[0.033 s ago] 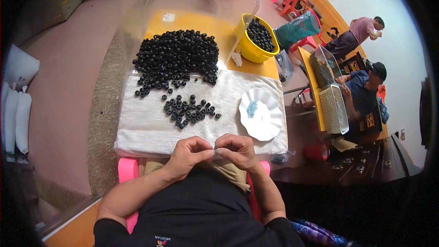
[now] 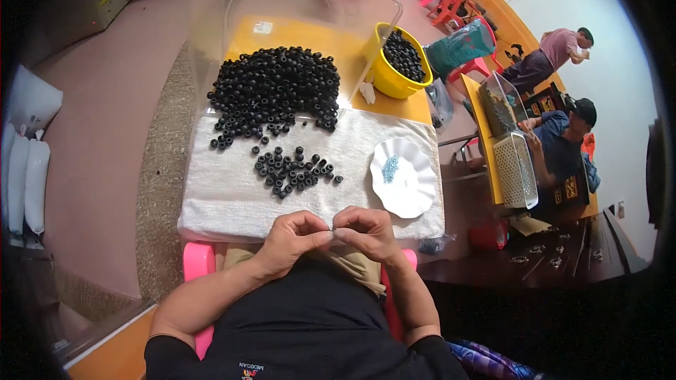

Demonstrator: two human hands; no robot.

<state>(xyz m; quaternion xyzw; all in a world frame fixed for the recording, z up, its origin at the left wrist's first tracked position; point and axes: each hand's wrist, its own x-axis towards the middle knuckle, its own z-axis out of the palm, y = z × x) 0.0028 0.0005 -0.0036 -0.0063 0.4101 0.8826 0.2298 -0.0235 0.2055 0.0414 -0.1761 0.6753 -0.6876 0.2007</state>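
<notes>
My left hand [image 2: 296, 241] and my right hand [image 2: 366, 234] meet fingertip to fingertip at the near edge of a white cloth [image 2: 225, 211]. Both are closed in a pinch. Whatever lies between the fingertips is too small and covered to name. Beyond them on the cloth is a loose cluster of black ring-shaped beads [image 2: 292, 172]. Farther off, a large heap of the same black beads [image 2: 278, 88] spills from the open front of a clear plastic bin [image 2: 211, 28]. To the right of the cluster, a white scalloped dish [image 2: 408, 190] holds small pale-blue bits [image 2: 390, 169].
A yellow bucket [image 2: 398, 83] full of black pieces stands at the far right of my table. Another person [image 2: 563, 137] sits at a table on the right with a white perforated basket [image 2: 514, 169]. A second person [image 2: 556, 49] is behind. White sacks [image 2: 35, 190] stand at left.
</notes>
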